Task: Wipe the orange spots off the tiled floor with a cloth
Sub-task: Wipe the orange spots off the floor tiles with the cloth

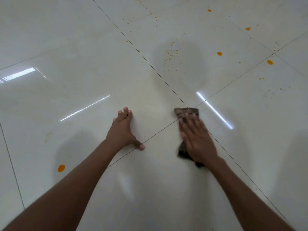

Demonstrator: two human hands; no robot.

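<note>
Fingers of our right hand (197, 139) lie flat, pressing the dark cloth (186, 112) onto the tiled floor (83, 47); our left hand (122, 130) braces open, grasping nothing. Around us looks clean, but orange spots (219, 53) remain from twelve to two o'clock, and one orange blob (61, 168) at eight.

An indoor room of uncertain kind, possibly a home or office, with a floor of large glossy off-white tiles (75, 47) joined by thin dark grout lines (146, 60), its polished surface mirroring strip lights (214, 110) and a bright window (20, 75) overhead.
</note>
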